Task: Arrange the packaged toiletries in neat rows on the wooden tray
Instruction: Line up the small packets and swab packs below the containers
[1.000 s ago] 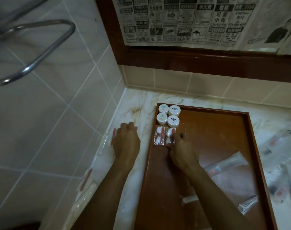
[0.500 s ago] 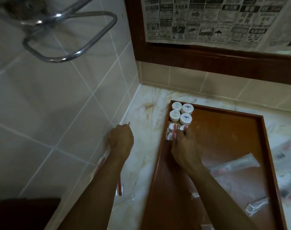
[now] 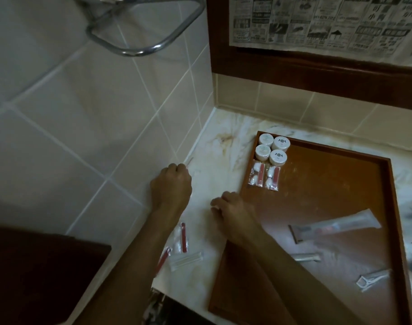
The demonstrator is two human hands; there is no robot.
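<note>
the right hand (image 3: 235, 214) has left the two clear red-and-white packets (image 3: 263, 175) in the brown wooden tray's (image 3: 385, 207) far left corner, loosely curled and holding nothing, while the left hand (image 3: 171, 186) pinches a thin packet (image 3: 189, 161), so another row can begin.

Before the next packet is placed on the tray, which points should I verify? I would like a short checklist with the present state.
1. Four jars in a square at the wooden tray corner: ok.
2. Two packets aligned below the jars: ok.
3. Free tray space beside the packets: ok.
4. Right hand empty: cannot tell, fingers curled.
5. Left hand grips something thin: ok, item unclear.
6. Loose tube on the tray tidy: not ok.
</note>
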